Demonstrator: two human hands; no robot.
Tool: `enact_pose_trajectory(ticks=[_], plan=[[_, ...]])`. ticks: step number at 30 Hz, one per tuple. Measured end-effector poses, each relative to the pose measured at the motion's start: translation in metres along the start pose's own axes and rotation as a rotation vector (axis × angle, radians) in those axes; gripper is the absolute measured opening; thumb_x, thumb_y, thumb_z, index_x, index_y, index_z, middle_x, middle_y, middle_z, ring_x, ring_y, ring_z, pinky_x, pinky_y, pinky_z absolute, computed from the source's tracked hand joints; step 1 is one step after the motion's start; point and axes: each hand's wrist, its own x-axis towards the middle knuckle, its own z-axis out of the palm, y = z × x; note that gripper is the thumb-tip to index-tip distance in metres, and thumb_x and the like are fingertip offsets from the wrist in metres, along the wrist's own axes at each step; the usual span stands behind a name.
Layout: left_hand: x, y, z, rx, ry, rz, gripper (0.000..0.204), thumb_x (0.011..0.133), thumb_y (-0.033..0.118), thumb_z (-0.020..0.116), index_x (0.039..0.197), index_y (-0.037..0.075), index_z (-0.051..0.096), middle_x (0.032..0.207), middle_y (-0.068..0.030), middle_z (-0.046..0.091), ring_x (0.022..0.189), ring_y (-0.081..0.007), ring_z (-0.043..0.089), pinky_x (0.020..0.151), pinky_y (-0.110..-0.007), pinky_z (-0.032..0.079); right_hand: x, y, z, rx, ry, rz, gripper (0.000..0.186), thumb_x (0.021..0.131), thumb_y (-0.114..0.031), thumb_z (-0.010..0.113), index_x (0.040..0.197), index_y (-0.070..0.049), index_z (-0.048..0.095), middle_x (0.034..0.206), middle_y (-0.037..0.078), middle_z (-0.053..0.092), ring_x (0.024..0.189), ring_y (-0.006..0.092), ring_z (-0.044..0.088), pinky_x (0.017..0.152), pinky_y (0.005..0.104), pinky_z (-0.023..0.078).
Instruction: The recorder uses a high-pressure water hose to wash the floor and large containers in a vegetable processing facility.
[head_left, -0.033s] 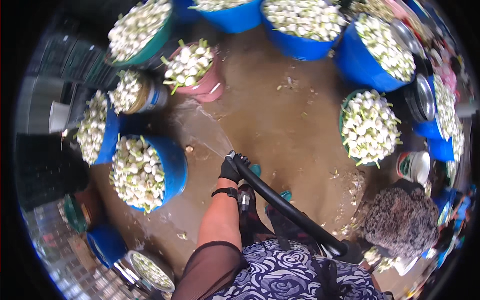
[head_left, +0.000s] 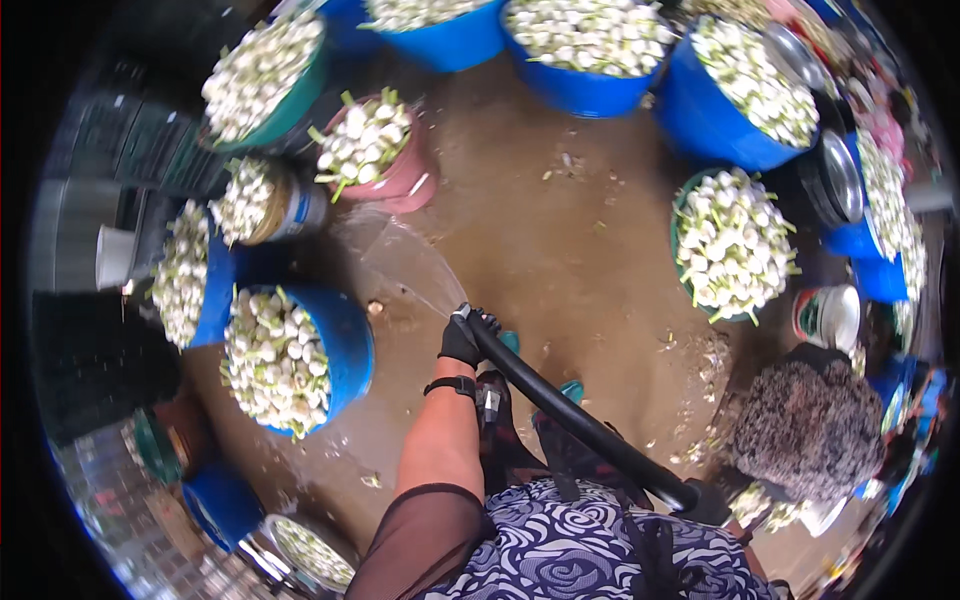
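I watch the black hose slant across the near middle, the left hand's fingers clamped around its spraying end; the right hand's I cannot tell. Water reaches beside the far-left pink tub; rightward scraps seem unrinsed, I judge.

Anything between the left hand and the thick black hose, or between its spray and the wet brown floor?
Nothing visible beyond a black glove: the left hand grips the thick black hose near its tip, and the clear water spray reaches the wet brown floor unobstructed.
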Motion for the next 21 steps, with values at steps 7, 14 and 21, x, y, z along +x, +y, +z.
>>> enact_pose_trajectory(ticks=[7,14,21], plan=[[0.024,-0.024,0.079,0.402,-0.054,-0.144,0.026,0.081,0.025,0.051,0.083,0.000,0.045,0.067,-0.0121,0.048,0.058,-0.0256,0.052,0.059,-0.040,0.049,-0.034,0.030,0.048,0.146,0.103,-0.059,0.033,0.054,-0.030,0.073,0.072,-0.006,0.059,0.064,0.013,0.059,0.062,0.0280,0.060,0.057,0.0351,0.045],[0.077,-0.039,0.155,0.822,-0.057,-0.239,0.020,0.081,0.022,0.050,0.080,0.004,0.041,0.064,-0.0114,0.044,0.051,-0.0263,0.048,0.049,-0.043,0.047,-0.017,-0.003,0.132,0.563,0.189,-0.007,0.029,0.062,-0.028,0.068,0.074,-0.004,0.059,0.068,0.014,0.060,0.062,0.0286,0.059,0.058,0.0356,0.044],[0.136,-0.038,0.173,1.121,-0.051,-0.264,0.021,0.082,0.024,0.049,0.075,0.004,0.044,0.060,-0.0109,0.046,0.051,-0.0269,0.050,0.051,-0.045,0.048,0.027,-0.058,0.196,0.513,0.043,0.134,0.043,0.055,-0.037,0.073,0.088,-0.011,0.062,0.072,0.007,0.062,0.069,0.0225,0.061,0.066,0.0316,0.047]])
